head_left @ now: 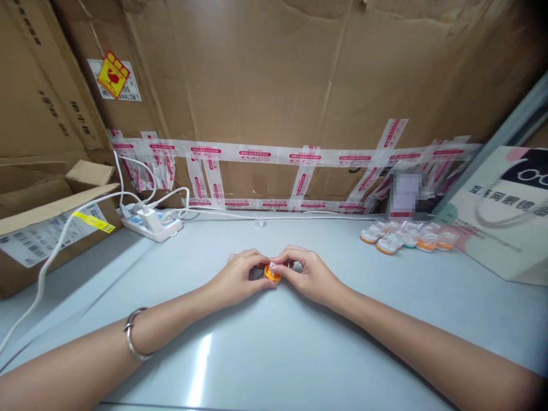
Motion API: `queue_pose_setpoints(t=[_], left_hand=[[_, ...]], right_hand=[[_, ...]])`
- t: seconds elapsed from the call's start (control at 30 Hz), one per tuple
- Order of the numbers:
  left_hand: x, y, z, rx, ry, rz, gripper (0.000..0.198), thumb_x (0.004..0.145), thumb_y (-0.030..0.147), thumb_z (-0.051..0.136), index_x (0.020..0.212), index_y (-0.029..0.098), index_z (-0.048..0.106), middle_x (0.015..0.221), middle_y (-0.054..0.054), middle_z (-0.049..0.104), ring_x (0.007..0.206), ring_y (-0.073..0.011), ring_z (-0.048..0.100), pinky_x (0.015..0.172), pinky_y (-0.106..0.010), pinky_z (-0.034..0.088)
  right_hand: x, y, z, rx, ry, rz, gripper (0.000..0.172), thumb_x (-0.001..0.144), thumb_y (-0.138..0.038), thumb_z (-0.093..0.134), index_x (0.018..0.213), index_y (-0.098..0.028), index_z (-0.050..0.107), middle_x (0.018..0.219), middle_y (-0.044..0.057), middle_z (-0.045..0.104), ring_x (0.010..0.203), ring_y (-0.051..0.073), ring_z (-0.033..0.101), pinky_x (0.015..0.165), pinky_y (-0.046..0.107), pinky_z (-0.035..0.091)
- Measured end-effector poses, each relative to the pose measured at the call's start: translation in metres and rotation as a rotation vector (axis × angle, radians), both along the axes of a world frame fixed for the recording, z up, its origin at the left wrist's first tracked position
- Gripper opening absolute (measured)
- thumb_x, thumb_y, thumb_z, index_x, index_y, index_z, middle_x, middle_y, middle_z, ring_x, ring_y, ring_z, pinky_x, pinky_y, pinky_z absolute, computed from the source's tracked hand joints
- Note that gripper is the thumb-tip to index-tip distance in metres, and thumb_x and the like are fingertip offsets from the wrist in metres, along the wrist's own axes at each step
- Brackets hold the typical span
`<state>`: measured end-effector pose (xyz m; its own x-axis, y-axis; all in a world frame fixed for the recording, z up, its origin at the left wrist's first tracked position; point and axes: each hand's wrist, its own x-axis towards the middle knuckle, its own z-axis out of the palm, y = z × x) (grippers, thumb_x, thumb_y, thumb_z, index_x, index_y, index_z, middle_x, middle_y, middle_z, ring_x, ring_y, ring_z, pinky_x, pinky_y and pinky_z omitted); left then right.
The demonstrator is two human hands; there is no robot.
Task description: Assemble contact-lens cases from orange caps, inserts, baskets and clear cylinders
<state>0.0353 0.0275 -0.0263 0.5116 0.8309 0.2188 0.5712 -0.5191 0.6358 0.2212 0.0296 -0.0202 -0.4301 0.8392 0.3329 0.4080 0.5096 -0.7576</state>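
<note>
Near the middle of the table, my left hand [244, 275] grips a small round orange base [270, 274] by its edge, thumb in front and fingers behind. My right hand [306, 273] pinches a tiny white figure [273, 266] at the top of that base, thumb and fingertips together. Whether the figure is fixed to the base or just touching it, I cannot tell. Behind the hands a small clear plastic cover [260, 219] sits by the cable. To the right stand several clear-domed pieces [387, 244] with mostly orange bases, one of them green.
A white power strip [156, 225] with plugs and white cables is at the back left, beside an open cardboard box [55, 228]. A large taped carton [257, 85] walls off the back. At the right leans a printed white bag [505, 217].
</note>
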Motion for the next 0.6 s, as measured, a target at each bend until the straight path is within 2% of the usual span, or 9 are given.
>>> queue_pose_setpoints(t=[0.27, 0.6], left_hand=[[-0.0002, 0.0007, -0.0016, 0.013, -0.006, 0.01, 0.027, 0.077, 0.037, 0.062, 0.099, 0.021, 0.064, 0.091, -0.003, 0.062, 0.086, -0.0176, 0.056, 0.079, -0.027, 0.041], [-0.0001, -0.0019, 0.0011, 0.023, -0.004, 0.006, 0.027, 0.077, 0.037, 0.061, 0.098, 0.021, 0.064, 0.091, -0.003, 0.062, 0.088, -0.0184, 0.056, 0.079, -0.028, 0.041]], right_hand=[[-0.0044, -0.0044, -0.0067, 0.045, 0.032, -0.057, 0.013, 0.08, -0.029, 0.057, 0.078, -0.018, 0.063, 0.076, 0.002, 0.063, 0.071, 0.014, 0.057, 0.065, 0.026, 0.044], [-0.0071, -0.0075, -0.0084, -0.04, 0.065, -0.048, 0.016, 0.082, -0.033, 0.055, 0.084, -0.018, 0.06, 0.079, 0.002, 0.064, 0.075, 0.014, 0.059, 0.069, 0.026, 0.046]])
